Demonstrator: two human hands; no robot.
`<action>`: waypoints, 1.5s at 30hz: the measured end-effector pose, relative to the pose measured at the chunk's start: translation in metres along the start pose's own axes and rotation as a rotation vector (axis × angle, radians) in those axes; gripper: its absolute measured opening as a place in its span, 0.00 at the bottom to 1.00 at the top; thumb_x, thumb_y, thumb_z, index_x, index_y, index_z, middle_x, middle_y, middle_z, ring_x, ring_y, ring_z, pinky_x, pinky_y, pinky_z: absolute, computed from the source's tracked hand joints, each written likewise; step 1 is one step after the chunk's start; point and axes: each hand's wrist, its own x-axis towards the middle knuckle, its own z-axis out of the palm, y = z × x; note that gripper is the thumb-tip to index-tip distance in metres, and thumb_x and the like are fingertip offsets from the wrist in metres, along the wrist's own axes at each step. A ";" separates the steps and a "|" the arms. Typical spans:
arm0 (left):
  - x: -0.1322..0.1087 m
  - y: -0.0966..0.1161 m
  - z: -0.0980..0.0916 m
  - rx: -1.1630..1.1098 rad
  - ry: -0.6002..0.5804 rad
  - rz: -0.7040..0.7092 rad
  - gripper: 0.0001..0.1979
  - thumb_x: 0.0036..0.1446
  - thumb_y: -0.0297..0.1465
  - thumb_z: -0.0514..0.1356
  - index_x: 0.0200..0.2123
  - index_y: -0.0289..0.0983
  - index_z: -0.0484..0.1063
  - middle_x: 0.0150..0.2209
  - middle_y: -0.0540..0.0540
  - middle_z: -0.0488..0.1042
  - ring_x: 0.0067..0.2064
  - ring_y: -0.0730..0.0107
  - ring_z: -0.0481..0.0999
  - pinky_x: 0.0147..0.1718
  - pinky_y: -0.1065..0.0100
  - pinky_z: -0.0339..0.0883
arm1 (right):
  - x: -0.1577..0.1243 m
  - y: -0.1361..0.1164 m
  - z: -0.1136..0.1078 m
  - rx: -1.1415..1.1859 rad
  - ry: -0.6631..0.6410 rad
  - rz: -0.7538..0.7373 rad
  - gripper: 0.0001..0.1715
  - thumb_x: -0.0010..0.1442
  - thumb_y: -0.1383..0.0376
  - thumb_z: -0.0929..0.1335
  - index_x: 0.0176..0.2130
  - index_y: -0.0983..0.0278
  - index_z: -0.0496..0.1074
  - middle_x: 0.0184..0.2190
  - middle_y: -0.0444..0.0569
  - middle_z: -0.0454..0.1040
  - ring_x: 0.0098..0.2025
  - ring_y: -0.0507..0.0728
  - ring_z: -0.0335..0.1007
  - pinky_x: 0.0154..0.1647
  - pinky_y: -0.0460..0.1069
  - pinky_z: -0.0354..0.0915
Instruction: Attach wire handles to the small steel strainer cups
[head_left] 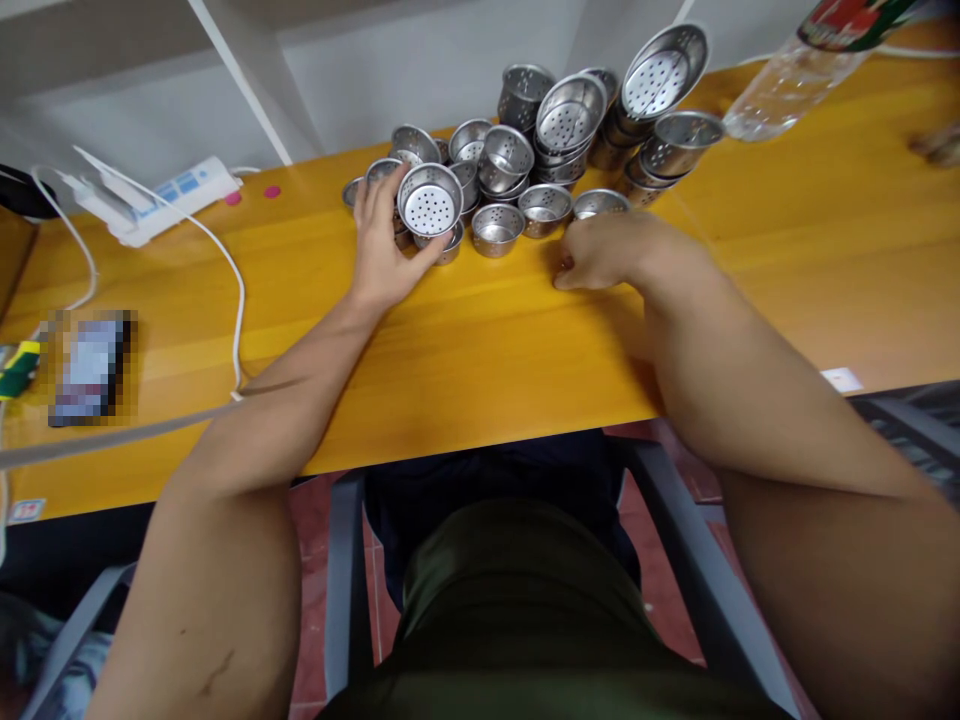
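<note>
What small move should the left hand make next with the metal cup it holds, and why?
Probably lift the perforated cup clear toward the bare table. The left hand already grips it, tilted, against the crowded cup pile; the right hand rests closed nearby.

Left hand [382,250]: bare as I view it; no glove, ring or watch visible.
Right hand [604,255]: bare; no glove or ring visible. Fingertips blurred, so I cannot read nail detail.
Left forearm: uncovered from the wrist back to the frame edge; no sleeve visible. I note a thin dark scratch-like mark far back from the hand.
Right forearm: uncovered along its full visible length; no sleeve or band visible.
Torso: I see an olive-green garment, plain, without print.
Lap: dark navy fabric beyond the olive garment.
</note>
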 end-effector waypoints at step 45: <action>-0.005 0.020 0.034 -0.767 -0.295 0.023 0.59 0.60 0.77 0.83 0.80 0.61 0.65 0.76 0.46 0.83 0.59 0.51 0.90 0.52 0.45 1.01 | 0.030 -0.059 0.034 1.086 0.814 -0.613 0.31 0.80 0.29 0.81 0.49 0.51 0.84 0.26 0.40 0.67 0.30 0.59 0.57 0.35 0.59 0.60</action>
